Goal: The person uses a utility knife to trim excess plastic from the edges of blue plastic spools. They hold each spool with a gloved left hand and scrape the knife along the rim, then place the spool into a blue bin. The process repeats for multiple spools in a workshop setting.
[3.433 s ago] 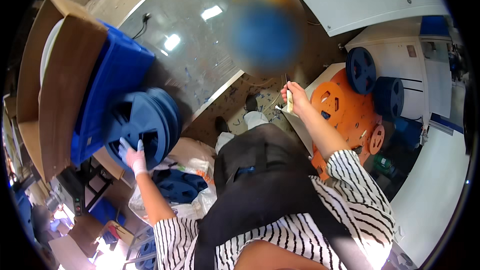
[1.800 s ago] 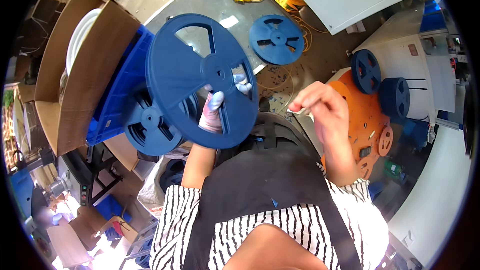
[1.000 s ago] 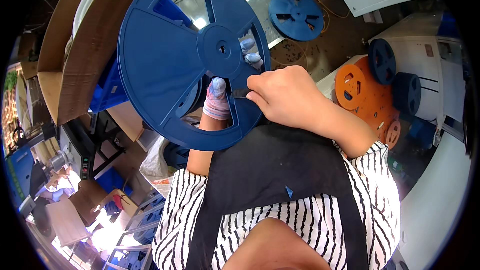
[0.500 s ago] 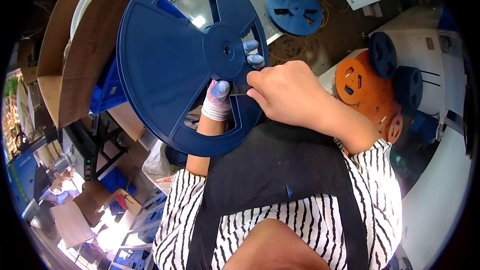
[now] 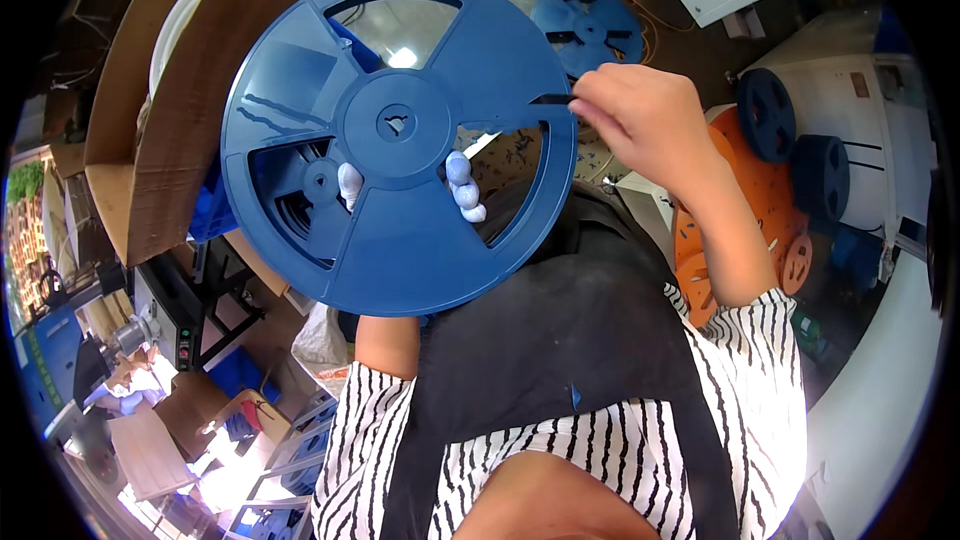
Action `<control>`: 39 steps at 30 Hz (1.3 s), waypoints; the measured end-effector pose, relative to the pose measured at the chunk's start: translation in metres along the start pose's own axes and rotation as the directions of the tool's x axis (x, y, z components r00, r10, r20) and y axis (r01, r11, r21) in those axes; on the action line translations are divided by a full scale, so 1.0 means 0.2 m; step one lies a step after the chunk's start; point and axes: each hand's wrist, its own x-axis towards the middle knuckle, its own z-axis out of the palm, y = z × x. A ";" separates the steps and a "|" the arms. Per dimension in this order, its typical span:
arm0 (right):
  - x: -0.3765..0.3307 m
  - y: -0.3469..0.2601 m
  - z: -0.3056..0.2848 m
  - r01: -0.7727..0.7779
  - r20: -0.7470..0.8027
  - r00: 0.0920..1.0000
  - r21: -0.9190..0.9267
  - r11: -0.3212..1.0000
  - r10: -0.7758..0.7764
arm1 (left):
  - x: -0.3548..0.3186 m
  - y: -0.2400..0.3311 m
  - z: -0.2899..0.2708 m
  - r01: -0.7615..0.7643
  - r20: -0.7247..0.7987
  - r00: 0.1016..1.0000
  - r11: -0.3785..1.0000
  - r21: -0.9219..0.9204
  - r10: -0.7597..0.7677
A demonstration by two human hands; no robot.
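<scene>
A large blue plastic reel (image 5: 390,265) with wedge-shaped windows faces me, nearly flat-on. My left hand (image 5: 463,186), in a pale fabric glove, grips the reel from behind. Its fingertips show through the right window and its thumb through the left one; the palm is hidden by the plastic. At the reel's right rim, my bare right hand (image 5: 655,125) pinches a thin dark blade (image 5: 550,99), whose tip lies against the top edge of the right window. The handle of this knife is hidden inside the fingers.
Beyond the held reel, another blue reel (image 5: 590,25) lies on a glossy surface. Orange reels (image 5: 755,230) and dark blue reels (image 5: 767,112) are stacked at right. A cardboard box (image 5: 175,130) stands at left, close to the reel, beside a black machine stand (image 5: 170,310).
The reel has turned to show its face more squarely, and its windows have shifted. My right hand has moved up and right with the blade, from near the hub to the outer rim.
</scene>
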 end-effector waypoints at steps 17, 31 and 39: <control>0.05 -0.05 0.07 0.304 0.122 0.947 -0.041 0.952 -0.298 | -0.03 -0.11 0.13 0.057 -0.197 0.977 0.993 -0.105 -0.077; 0.00 -0.06 0.04 0.316 0.165 0.940 -0.086 0.945 -0.299 | 0.01 -0.13 0.16 0.089 -0.224 0.968 0.990 -0.114 -0.113; -0.02 -0.12 0.00 0.334 0.233 0.925 -0.116 0.935 -0.302 | -0.01 -0.13 0.19 0.114 -0.246 0.959 0.986 -0.123 -0.141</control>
